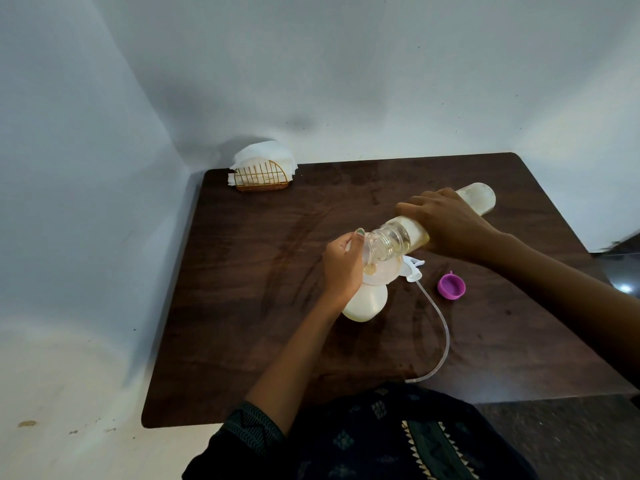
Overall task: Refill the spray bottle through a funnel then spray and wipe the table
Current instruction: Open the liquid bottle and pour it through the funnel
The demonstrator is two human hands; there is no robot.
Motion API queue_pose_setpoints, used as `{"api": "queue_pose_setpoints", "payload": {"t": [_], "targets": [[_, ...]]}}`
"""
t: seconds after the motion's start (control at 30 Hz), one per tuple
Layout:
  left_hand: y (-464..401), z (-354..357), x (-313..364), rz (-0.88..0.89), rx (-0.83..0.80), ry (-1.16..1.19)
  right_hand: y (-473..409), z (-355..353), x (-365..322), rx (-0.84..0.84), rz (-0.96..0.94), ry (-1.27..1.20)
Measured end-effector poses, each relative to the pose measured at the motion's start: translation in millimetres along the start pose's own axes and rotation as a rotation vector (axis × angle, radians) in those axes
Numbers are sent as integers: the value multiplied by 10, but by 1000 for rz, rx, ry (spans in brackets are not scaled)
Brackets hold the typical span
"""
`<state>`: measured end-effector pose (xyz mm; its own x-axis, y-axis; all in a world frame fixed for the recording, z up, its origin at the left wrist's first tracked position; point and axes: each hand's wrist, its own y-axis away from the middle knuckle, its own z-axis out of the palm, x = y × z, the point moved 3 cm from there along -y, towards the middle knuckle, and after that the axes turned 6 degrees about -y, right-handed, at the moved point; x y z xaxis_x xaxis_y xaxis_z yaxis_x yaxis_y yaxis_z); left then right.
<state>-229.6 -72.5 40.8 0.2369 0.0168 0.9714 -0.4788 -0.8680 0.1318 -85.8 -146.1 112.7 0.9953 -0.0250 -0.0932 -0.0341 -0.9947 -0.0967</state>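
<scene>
A white spray bottle stands near the middle of the dark wooden table, with a translucent funnel seated in its neck. My left hand grips the funnel's rim and the bottle's neck. A long clear refill bottle with yellowish liquid is held tilted by my right hand, its open mouth over the funnel. A little liquid lies in the funnel. The white spray head with its long clear tube lies on the table just right of the bottle.
A purple cap lies open side up to the right of the spray head. A gold wire holder with white napkins stands in the table's far left corner, against the wall. The tube's end reaches the table's front edge.
</scene>
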Motion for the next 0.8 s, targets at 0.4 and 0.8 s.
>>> {"api": "queue_pose_setpoints", "payload": {"t": [0.4, 0.8], "targets": [[-6, -3, -22, 15, 0, 20, -2, 18, 13, 8, 2, 17], [-32, -8, -35, 23, 3, 10, -12, 4, 1, -19, 12, 1]]}}
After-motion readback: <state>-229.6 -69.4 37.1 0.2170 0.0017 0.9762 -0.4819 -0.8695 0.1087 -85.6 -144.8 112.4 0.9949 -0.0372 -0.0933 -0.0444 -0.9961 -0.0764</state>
